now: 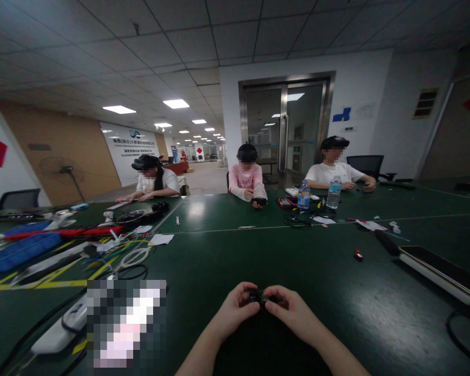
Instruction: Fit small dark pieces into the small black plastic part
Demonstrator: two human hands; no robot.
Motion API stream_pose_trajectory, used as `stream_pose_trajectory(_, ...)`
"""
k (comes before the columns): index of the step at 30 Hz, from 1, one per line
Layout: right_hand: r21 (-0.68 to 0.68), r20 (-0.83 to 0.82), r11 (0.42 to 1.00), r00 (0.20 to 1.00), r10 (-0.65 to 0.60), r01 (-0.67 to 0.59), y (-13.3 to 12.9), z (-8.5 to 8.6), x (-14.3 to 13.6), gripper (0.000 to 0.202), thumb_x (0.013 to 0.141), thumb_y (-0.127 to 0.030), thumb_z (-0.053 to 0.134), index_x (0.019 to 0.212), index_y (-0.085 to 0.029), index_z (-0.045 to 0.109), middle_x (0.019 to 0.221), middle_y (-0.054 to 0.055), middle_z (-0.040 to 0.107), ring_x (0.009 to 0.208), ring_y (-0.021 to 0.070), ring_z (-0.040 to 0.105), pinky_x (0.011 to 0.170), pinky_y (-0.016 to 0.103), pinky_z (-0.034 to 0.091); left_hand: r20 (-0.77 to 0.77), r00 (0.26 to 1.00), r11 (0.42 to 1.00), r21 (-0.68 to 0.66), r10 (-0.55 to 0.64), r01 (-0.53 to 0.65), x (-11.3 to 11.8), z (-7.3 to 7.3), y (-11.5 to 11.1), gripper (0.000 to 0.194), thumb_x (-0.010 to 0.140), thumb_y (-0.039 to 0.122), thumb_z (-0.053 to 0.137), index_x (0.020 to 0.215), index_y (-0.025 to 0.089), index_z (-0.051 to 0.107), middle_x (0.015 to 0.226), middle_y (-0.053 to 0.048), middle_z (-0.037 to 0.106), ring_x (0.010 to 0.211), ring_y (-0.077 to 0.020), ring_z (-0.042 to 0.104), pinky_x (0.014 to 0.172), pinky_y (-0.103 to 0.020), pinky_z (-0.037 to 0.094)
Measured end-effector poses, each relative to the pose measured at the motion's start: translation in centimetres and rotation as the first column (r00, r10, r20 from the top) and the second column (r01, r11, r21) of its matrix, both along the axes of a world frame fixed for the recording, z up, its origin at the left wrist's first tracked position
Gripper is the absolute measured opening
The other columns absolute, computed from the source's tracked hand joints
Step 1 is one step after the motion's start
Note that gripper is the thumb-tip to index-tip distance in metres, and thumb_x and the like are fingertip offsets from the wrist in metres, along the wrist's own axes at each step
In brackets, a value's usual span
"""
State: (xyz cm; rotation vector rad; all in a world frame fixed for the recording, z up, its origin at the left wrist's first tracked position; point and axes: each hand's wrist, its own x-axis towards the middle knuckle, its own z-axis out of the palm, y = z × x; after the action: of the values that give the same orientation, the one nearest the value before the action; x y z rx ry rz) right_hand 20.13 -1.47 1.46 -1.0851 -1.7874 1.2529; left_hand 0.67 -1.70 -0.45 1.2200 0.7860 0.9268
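Just above the near edge of a dark green table (pixel 203 261), my two hands meet around a small black object (pixel 257 296). Its exact kind is too small and dark to make out. My left hand (pixel 238 307) pinches it from the left, thumb in front and fingers behind. From the other side, my right hand (pixel 288 309) grips its right end between thumb and fingertips. Parts of the object are hidden by my fingers.
Left lie a white power strip (pixel 58 326), coiled cables (pixel 135 257) and a blue tray (pixel 23 251). A griddle-like device (pixel 442 269) and a small red item (pixel 358 255) are right. Water bottles (pixel 334 193) stand farther back. Three people wearing headsets sit across.
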Motion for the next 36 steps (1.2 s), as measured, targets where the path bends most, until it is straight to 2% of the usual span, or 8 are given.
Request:
stream_pose_trajectory(7,0.017,0.017,1.000,1.000,-0.007,0.007,0.0,0.0,-0.1,0.023,0.076,-0.036,0.061,0.094,-0.022,0.064,0.094,0.003,0.065,0.086,0.0220,0.060,0.077,0.033,0.048,-0.016,1.000,1.000,-0.009,0.011,-0.011,0.2,1.2,-0.5,0.051,0.069,0.031,0.073,0.111,0.019,0.048,0.098,-0.005,0.062,0.093,-0.0199,0.058,0.085,-0.034,0.040)
stream_pose_trajectory(15,0.050,0.007,0.999,1.000,-0.018,0.018,0.0,-0.2,-0.3,0.024,0.076,-0.034,0.061,0.095,-0.020,0.063,0.093,0.005,0.065,0.085,0.0220,0.060,0.074,0.032,0.048,0.020,1.000,1.000,0.010,0.023,-0.024,0.4,0.2,-0.1,0.048,0.065,0.035,0.076,0.102,0.019,0.049,0.087,-0.002,0.062,0.079,-0.0167,0.058,0.073,-0.028,0.039)
stream_pose_trajectory(20,0.022,0.014,1.000,1.000,-0.016,0.016,0.0,-0.2,-0.2,0.025,0.076,-0.034,0.060,0.097,-0.020,0.062,0.091,0.004,0.065,0.084,0.0216,0.060,0.073,0.032,0.048,0.013,0.999,0.999,0.005,0.045,-0.045,0.4,0.3,-0.1,0.046,0.064,0.033,0.076,0.100,0.019,0.051,0.089,-0.002,0.062,0.080,-0.0164,0.059,0.074,-0.028,0.039)
stream_pose_trajectory(28,0.008,0.030,1.000,1.000,-0.007,0.007,-0.4,0.6,-0.2,0.024,0.077,-0.037,0.060,0.094,-0.020,0.063,0.094,0.004,0.064,0.086,0.0219,0.060,0.075,0.032,0.047,-0.007,1.000,1.000,0.010,-0.002,0.002,0.0,0.1,0.1,0.044,0.068,0.030,0.074,0.105,0.018,0.053,0.093,-0.004,0.062,0.085,-0.0175,0.059,0.078,-0.030,0.042)
stream_pose_trajectory(36,-0.021,0.022,1.000,1.000,0.006,-0.006,-0.1,-0.1,-0.2,0.022,0.078,-0.036,0.059,0.095,-0.022,0.062,0.095,0.002,0.063,0.090,0.0219,0.059,0.077,0.032,0.047,-0.034,0.999,1.000,0.029,-0.002,0.003,-0.2,0.1,0.1,0.044,0.069,0.028,0.074,0.107,0.019,0.053,0.096,-0.004,0.062,0.089,-0.0182,0.059,0.081,-0.032,0.043)
